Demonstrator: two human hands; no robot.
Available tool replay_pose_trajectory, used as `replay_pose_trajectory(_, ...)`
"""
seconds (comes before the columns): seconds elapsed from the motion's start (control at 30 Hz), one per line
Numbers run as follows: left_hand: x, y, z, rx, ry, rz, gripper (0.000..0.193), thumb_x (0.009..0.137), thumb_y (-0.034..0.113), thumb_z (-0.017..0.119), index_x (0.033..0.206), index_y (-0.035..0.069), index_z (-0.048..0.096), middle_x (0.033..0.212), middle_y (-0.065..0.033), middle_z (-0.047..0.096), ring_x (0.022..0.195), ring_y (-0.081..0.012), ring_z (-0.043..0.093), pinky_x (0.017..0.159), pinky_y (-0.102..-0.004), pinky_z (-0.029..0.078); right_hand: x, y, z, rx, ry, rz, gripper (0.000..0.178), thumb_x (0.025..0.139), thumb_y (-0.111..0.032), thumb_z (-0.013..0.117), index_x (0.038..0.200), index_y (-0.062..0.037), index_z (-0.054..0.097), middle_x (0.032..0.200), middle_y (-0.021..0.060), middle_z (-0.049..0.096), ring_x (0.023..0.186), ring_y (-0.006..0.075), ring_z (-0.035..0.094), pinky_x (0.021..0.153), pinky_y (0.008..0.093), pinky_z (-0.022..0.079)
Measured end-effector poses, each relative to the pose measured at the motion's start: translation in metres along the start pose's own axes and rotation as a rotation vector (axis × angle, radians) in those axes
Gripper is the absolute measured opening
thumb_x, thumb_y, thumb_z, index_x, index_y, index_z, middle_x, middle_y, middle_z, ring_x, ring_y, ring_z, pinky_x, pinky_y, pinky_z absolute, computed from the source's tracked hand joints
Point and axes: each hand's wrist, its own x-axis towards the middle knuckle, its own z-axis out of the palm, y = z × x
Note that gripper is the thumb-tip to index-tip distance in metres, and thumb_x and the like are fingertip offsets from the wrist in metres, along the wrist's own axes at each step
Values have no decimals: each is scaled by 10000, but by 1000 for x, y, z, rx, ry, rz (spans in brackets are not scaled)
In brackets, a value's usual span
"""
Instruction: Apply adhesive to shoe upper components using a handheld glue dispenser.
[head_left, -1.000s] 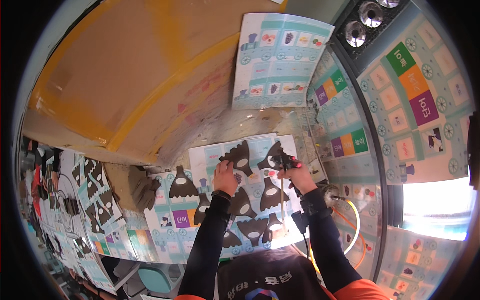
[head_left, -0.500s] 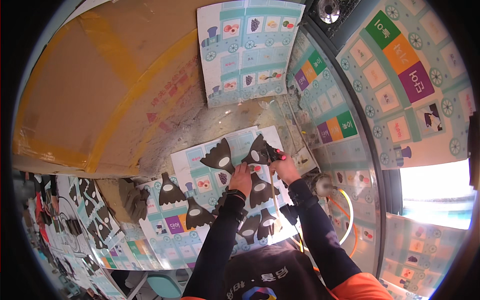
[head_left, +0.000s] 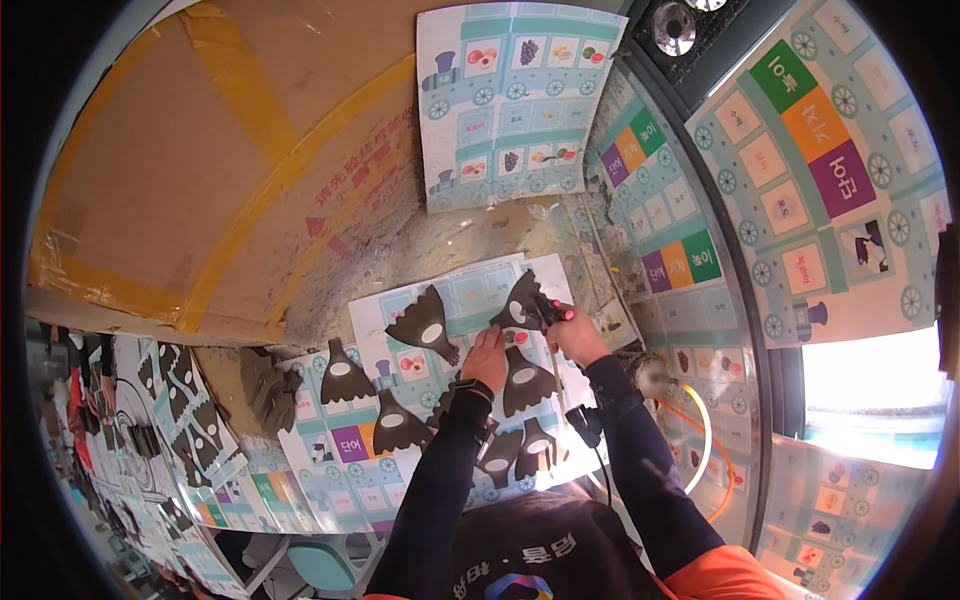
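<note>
Since 0.5 s ago, both hands stay on the pale-blue printed train sheet; view shifted slightly. Right hand: fingers closed round a small dark tool w/ red tip, touching a dark-brown fan-shaped card cutout at sheet's upper right. Left hand: fingers flat, pressing sheet beside another cutout.

Right hand grips dark tool on black cutout; left hand presses printed sheet beside it.
</note>
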Motion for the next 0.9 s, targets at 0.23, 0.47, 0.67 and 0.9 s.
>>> replay_pose_trajectory(0.23, 1, 2, -2, -6, -9, 9, 528, 748, -18, 532, 1272, -81, 519, 1361, -186, 469, 1262, -325, 430, 1087, -355, 374, 20, 25, 3, 38, 112, -142, 288, 797, -103, 584, 1055, 15, 635, 698, 191, 649, 614, 297, 670, 617, 400, 516)
replay_pose_trajectory(0.47, 0, 1, -1, 3, -6, 6, 522, 754, -23, 530, 1271, -86, 515, 1369, -182, 463, 1264, -327, 431, 1086, -357, 378, 1, 20, -7, -143, 56, -32, 216, 788, -97, 562, 958, -1, 654, 708, 200, 649, 638, 313, 672, 634, 415, 517)
replay_pose_trajectory(0.67, 0, 2, 1, 27, -9, 3, 530, 751, -13, 541, 1275, -81, 515, 1374, -181, 459, 1272, -325, 422, 1096, -351, 365, -2, 11, -3, -10, 52, -42, 249, 785, -84, 575, 1003, 7, 654, 684, 180, 645, 601, 277, 661, 606, 391, 510)
replay_pose_trajectory(0.9, 0, 2, 0, 29, -9, 4, 533, 749, -15, 546, 1277, -78, 515, 1377, -176, 454, 1277, -323, 417, 1100, -345, 359, 10, 24, -2, 152, 89, -122, 336, 768, -61, 582, 1088, 31, 634, 641, 143, 612, 555, 239, 626, 575, 364, 496)
